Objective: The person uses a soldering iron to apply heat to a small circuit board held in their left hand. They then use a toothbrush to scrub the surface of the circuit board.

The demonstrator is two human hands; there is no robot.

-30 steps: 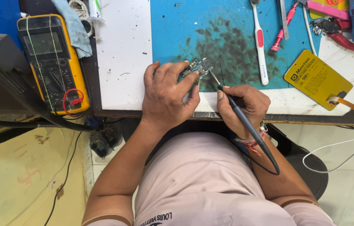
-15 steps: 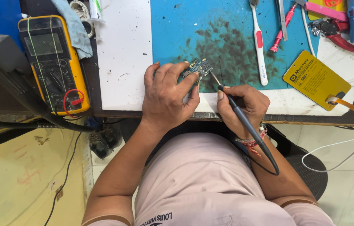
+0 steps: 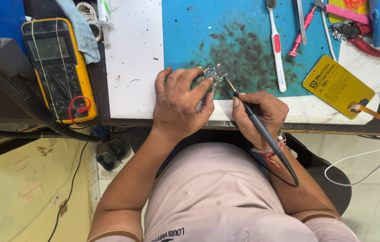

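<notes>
The left hand (image 3: 179, 105) pinches a small circuit board (image 3: 211, 73) flat on the stained blue mat (image 3: 190, 36), while the right hand (image 3: 259, 114) grips a soldering iron (image 3: 257, 123) slanting up-left, tip at the board's right edge, near the bench's front edge (image 3: 333, 130), with bare mat beyond.

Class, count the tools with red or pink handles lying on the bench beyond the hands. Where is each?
3. A toothbrush with a red grip on the blue mat, a pink screwdriver right of it, and red pliers further right. Others may lie beyond the frame.
</notes>
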